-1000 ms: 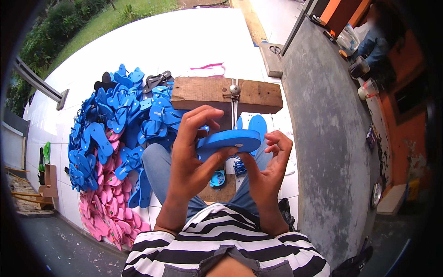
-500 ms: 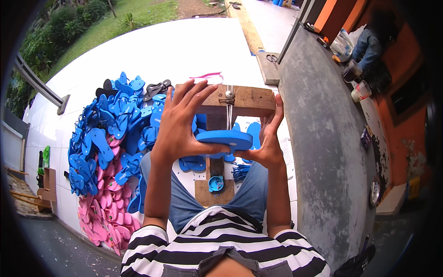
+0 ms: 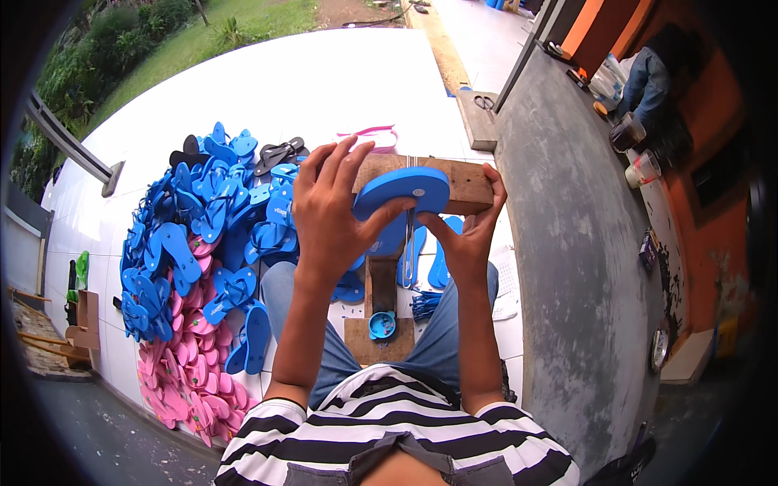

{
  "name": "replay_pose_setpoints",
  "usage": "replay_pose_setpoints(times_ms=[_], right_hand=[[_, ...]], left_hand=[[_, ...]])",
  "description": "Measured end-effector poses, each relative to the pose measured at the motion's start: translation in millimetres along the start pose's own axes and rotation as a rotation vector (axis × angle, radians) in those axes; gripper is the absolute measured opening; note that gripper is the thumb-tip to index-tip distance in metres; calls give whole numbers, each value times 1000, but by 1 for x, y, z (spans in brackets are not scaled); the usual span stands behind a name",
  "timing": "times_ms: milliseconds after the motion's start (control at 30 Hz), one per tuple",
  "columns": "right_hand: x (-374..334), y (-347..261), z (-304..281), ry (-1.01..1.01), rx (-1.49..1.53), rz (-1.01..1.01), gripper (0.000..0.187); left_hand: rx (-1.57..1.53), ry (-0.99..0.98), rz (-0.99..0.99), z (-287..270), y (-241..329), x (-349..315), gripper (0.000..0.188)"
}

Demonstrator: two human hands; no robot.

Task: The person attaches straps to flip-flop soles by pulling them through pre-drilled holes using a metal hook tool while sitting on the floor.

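A blue flip-flop sole (image 3: pixel 401 185) is tilted up against a thick wooden crossbar (image 3: pixel 472 190) between my hands. My left hand (image 3: pixel 328 215) has its thumb pressed on the sole's near face and its fingers raised over the bar. My right hand (image 3: pixel 468 251) sets its thumb at the sole's lower edge, with its fingers at the bar's right end. A slim metal rod (image 3: pixel 410 271) runs down past the sole. Below, a small blue dish (image 3: pixel 382 325) sits on the stand's wooden base (image 3: pixel 356 334) between my legs.
Blue flip-flops (image 3: pixel 174 243) and pink ones (image 3: pixel 190 360) lie heaped at my left. A bundle of blue straps (image 3: pixel 426 305) lies by my right leg. Pink straps (image 3: pixel 369 138) lie beyond the bar. A grey concrete ledge (image 3: pixel 567 243) runs along the right, with another person (image 3: pixel 648 81) past it.
The sole has tipped up from nearly flat to face me and moved up against the crossbar. Both hands have moved slightly with it, and the metal rod now shows in front of its lower edge.
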State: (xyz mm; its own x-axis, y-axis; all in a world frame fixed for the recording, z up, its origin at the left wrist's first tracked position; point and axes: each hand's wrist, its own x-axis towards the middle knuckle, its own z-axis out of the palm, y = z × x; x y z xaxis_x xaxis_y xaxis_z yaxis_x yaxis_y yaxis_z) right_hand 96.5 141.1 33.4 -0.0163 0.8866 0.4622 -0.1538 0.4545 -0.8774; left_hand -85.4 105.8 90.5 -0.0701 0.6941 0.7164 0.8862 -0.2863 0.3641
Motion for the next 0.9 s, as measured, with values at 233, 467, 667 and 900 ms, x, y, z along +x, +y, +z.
replay_pose_setpoints(times_ms=[233, 467, 667, 900], right_hand=[[0, 4, -4, 1, -67, -23, 106], [0, 4, 2, 38, 90, -43, 101], [-2, 17, 10, 87, 216, -51, 102], [-24, 103, -13, 481, 40, 23, 60]], left_hand=[[139, -29, 63, -1, 6, -2, 58], [126, 198, 148, 28, -8, -16, 48], [117, 482, 97, 63, -9, -25, 50], [158, 482, 251, 63, -27, -35, 36]])
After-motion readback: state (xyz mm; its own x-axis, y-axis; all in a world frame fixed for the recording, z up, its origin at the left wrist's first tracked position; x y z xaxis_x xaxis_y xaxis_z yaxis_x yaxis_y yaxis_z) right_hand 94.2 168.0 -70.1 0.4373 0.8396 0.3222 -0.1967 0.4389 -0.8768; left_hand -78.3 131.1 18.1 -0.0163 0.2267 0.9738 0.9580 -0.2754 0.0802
